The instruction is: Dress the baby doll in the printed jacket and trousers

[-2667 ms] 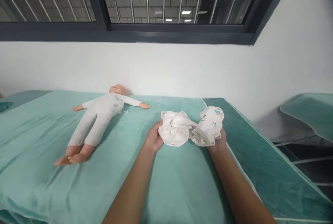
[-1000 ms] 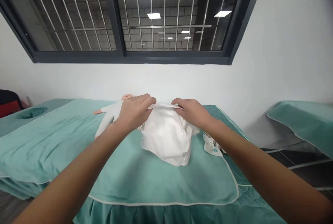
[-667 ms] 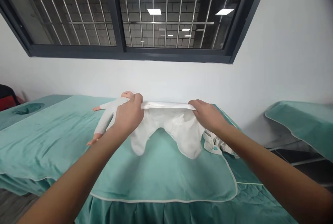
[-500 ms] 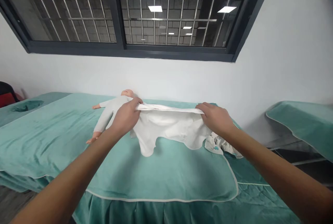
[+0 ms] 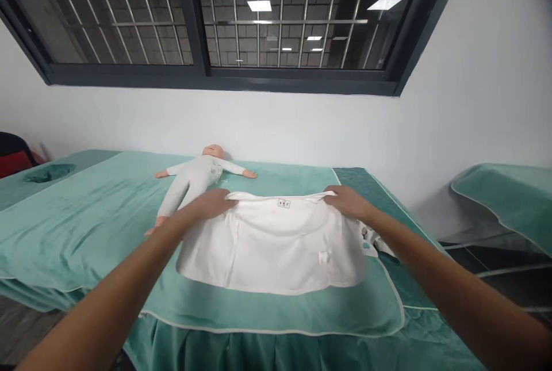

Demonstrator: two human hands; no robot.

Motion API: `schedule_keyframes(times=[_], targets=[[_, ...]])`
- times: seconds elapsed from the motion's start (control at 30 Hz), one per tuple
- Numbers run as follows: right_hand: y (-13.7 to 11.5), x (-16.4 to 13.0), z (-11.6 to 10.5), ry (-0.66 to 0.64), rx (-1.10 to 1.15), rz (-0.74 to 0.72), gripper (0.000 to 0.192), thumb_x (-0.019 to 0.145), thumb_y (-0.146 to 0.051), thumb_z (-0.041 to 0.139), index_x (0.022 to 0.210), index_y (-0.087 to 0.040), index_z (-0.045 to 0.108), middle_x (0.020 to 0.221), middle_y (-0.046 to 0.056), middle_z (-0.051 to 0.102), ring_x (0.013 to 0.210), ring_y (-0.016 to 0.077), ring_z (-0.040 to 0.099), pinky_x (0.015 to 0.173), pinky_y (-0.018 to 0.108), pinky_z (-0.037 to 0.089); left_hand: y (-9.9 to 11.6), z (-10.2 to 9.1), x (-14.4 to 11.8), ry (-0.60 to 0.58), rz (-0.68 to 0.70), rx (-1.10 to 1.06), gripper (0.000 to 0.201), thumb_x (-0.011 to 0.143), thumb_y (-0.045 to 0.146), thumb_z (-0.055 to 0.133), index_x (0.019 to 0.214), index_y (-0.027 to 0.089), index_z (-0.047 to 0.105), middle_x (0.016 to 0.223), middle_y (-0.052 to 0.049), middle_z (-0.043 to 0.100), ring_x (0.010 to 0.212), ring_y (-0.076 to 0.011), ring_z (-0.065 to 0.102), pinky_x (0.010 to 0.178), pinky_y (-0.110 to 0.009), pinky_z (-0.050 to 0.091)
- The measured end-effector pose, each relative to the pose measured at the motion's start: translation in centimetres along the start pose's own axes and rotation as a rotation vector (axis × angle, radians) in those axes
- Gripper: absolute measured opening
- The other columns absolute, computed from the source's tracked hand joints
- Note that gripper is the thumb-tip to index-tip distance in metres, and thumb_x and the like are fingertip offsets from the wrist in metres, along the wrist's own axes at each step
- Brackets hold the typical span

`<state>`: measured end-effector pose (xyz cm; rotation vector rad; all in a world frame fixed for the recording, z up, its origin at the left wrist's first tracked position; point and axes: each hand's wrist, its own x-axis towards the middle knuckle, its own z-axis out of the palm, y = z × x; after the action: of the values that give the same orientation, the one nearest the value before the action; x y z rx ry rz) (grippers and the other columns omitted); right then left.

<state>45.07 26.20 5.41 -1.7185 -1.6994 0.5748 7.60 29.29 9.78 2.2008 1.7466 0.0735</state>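
A white baby garment [image 5: 271,241] lies spread out flat on the green bed [image 5: 86,233], near the front edge. A small tag [image 5: 283,203] shows at the middle of its far edge, and a little label [image 5: 323,256] shows lower down on its right part. The left hand [image 5: 211,203] rests on the far left corner of the garment, and its fingers [image 5: 227,202] are closed on the cloth edge there. The right hand [image 5: 345,201] is on the far right corner, and its fingers [image 5: 330,198] pinch the edge on that side too. Both bare arms reach forward from the bottom of the view. Just to the right of the garment, partly under the right arm, a second bit of white cloth with little colored prints [image 5: 374,243] peeks out. Behind the garment, farther back on the bed, a baby doll [image 5: 194,178] in a pale suit lies on its back with its arms out to the sides. It is near the left hand but not touching it. A white wall [image 5: 302,123] rises behind the bed, with a dark-framed window with metal bars [image 5: 241,20] above it. Another green-covered bed [image 5: 509,198] stands well apart on the right.
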Motion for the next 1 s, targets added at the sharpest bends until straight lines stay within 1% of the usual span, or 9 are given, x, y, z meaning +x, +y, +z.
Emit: schedule_keyframes(times=[0.13, 0.23, 0.3, 0.37, 0.57, 0.73, 0.87, 0.93, 1.0], targets=[[3.8, -0.4, 6.0, 0.085, 0.111, 0.079, 0.035, 0.079, -0.038, 0.043, 0.087, -0.015, 0.069, 0.086, 0.006, 0.073, 0.08, 0.0222, 0.064, 0.069, 0.029, 0.048, -0.4, 4.6, 1.4, 0.006, -0.003, -0.004, 0.043, 0.088, 0.05, 0.042, 0.109, 0.018, 0.062, 0.126, -0.013, 0.064, 0.117, -0.0304, 0.059, 0.095, -0.039, 0.045], [6.4, -1.2, 8.4, 0.204, 0.122, 0.124, 0.044, 0.081, -0.039, 0.039, 0.104, -0.013, 0.067, 0.108, 0.01, 0.071, 0.101, 0.0247, 0.063, 0.086, 0.034, 0.048, 0.1, 7.0, 1.8, 0.055, 0.013, -0.026, 0.033, 0.089, 0.045, 0.04, 0.097, 0.02, 0.061, 0.111, -0.012, 0.069, 0.106, -0.0291, 0.063, 0.086, -0.036, 0.046], [8.0, -1.6, 8.7, 0.258, 0.093, 0.122, 0.046, 0.08, -0.037, 0.041, 0.112, -0.013, 0.065, 0.125, 0.013, 0.064, 0.118, 0.0261, 0.056, 0.101, 0.038, 0.041, 0.8, 8.0, 2.0, 0.081, 0.043, -0.054, 0.026, 0.089, 0.041, 0.041, 0.091, 0.022, 0.059, 0.102, -0.01, 0.07, 0.098, -0.0271, 0.064, 0.08, -0.034, 0.046], [9.2, -2.0, 8.0, 0.267, 0.058, 0.104, 0.045, 0.078, -0.034, 0.045, 0.112, -0.013, 0.065, 0.13, 0.015, 0.061, 0.125, 0.0267, 0.051, 0.109, 0.041, 0.034, 1.8, 8.5, 2.2, 0.092, 0.089, -0.09, 0.021, 0.088, 0.038, 0.042, 0.085, 0.023, 0.056, 0.094, -0.006, 0.07, 0.09, -0.024, 0.064, 0.075, -0.031, 0.044], [11.5, -3.7, 4.3, 0.245, 0.002, 0.102, 0.032, 0.075, -0.029, 0.05, 0.098, -0.018, 0.069, 0.121, 0.012, 0.066, 0.12, 0.0281, 0.055, 0.108, 0.043, 0.036, 4.5, 8.9, 2.0, 0.082, 0.2, -0.191, 0.019, 0.086, 0.037, 0.044, 0.074, 0.022, 0.05, 0.082, -0.002, 0.066, 0.078, -0.0202, 0.061, 0.063, -0.028, 0.04], [10.0, -4.4, 1.8, 0.239, 0.055, 0.11, 0.032, 0.077, -0.029, 0.047, 0.1, -0.02, 0.068, 0.106, 0.007, 0.071, 0.1, 0.0244, 0.065, 0.088, 0.036, 0.049, 5.1, 7.2, 1.2, 0.082, 0.228, -0.224, 0.022, 0.086, 0.039, 0.043, 0.073, 0.022, 0.048, 0.079, -0.001, 0.064, 0.077, -0.0199, 0.06, 0.064, -0.028, 0.04], [5.9, -4.6, -1.0, 0.434, 0.177, 0.039, 0.035, 0.076, -0.03, 0.051, 0.106, -0.02, 0.066, 0.107, 0.005, 0.069, 0.092, 0.0214, 0.063, 0.076, 0.03, 0.048, 4.7, 3.4, -0.1, 0.106, 0.198, -0.167, 0.032, 0.088, 0.05, 0.041, 0.078, 0.023, 0.053, 0.084, -0.003, 0.067, 0.081, -0.022, 0.062, 0.068, -0.029, 0.042], [3.6, -4.8, -2.6, 0.442, 0.101, 0.031, 0.036, 0.075, -0.03, 0.053, 0.107, -0.022, 0.068, 0.104, 0.004, 0.069, 0.083, 0.0199, 0.062, 0.069, 0.029, 0.047, 4.3, 1.3, -1.1, 0.074, 0.196, -0.154, 0.04, 0.088, 0.058, 0.04, 0.082, 0.023, 0.058, 0.092, -0.003, 0.069, 0.087, -0.0232, 0.063, 0.07, -0.029, 0.044], [1.8, -4.8, -4.0, 0.366, -0.034, 0.029, 0.034, 0.076, -0.029, 0.054, 0.105, -0.025, 0.07, 0.097, 0.002, 0.07, 0.077, 0.0195, 0.062, 0.066, 0.028, 0.045, 3.8, -0.6, -2.1, -0.002, 0.202, -0.145, 0.045, 0.085, 0.064, 0.042, 0.087, 0.024, 0.062, 0.101, -0.003, 0.071, 0.091, -0.0241, 0.064, 0.073, -0.029, 0.046]])
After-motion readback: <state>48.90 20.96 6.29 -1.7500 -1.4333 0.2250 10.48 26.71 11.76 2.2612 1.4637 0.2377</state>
